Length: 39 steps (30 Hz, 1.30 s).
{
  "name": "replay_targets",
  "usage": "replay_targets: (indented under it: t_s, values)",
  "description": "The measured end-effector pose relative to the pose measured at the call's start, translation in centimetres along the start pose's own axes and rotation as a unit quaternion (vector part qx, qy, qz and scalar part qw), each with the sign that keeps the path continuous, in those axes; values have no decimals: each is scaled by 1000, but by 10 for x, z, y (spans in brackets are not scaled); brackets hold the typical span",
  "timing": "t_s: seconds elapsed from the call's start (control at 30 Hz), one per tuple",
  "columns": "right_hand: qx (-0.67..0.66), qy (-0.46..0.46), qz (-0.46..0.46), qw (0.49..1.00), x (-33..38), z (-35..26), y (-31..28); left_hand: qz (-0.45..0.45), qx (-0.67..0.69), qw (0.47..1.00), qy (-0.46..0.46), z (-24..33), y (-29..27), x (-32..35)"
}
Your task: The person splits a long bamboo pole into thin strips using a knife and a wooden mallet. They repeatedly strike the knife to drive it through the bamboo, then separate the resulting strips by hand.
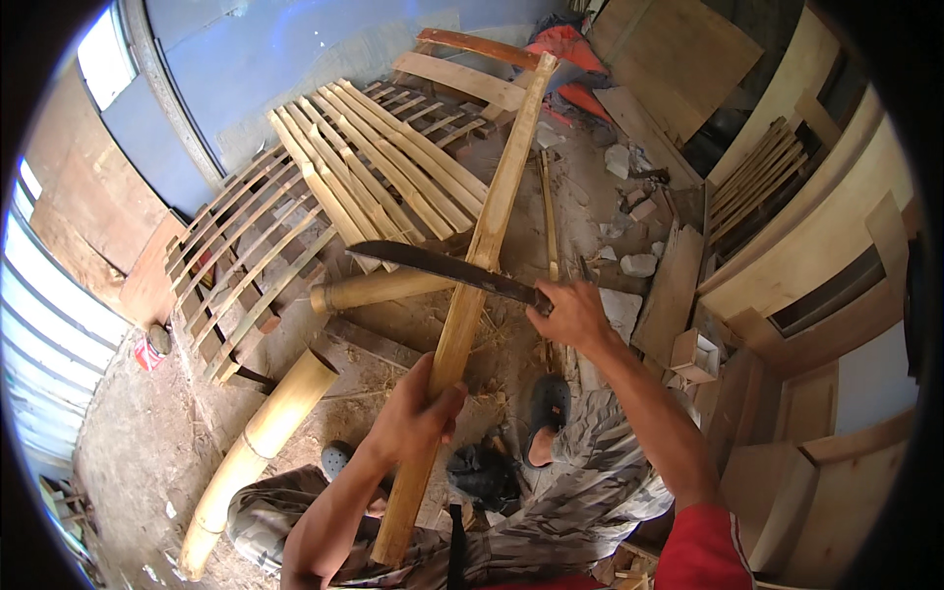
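Bamboo strip (459, 329) runs through clamped left fingers (448, 403); right fingers (558, 299) closed round knife (423, 260).

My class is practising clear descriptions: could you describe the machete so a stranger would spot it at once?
Below the blue wall, split bamboo strips lie side by side. Nearer, the left hand grips another bamboo strip. Crossing it, in the right hand, is the machete: the one long dark blade among pale bamboo.
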State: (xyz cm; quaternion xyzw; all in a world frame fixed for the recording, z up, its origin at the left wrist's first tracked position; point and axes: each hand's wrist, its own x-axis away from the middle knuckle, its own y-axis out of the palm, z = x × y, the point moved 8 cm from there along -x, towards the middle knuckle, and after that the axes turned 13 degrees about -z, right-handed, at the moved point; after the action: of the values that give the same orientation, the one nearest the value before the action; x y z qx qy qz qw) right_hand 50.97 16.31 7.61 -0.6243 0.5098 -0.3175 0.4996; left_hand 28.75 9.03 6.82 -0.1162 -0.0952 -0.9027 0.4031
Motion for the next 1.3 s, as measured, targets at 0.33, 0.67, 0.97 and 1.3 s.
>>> replay_targets:
  t_s: [0.33,0.67,0.97,1.3]
  values:
    - [56,-59,-32,996,-3,-10,0,15,37,999,30,3,-8,0]
    - [44,-92,-43,994,-4,5,0,-17,1,1000,-6,-8,-1,-3]
    - [-4,13,-20,1000,-20,16,-6,10,-83,996,-7,-5,-1,-3]
    - [34,-7,-32,999,-18,11,-2,2,-71,997,-15,-3,5,-1]
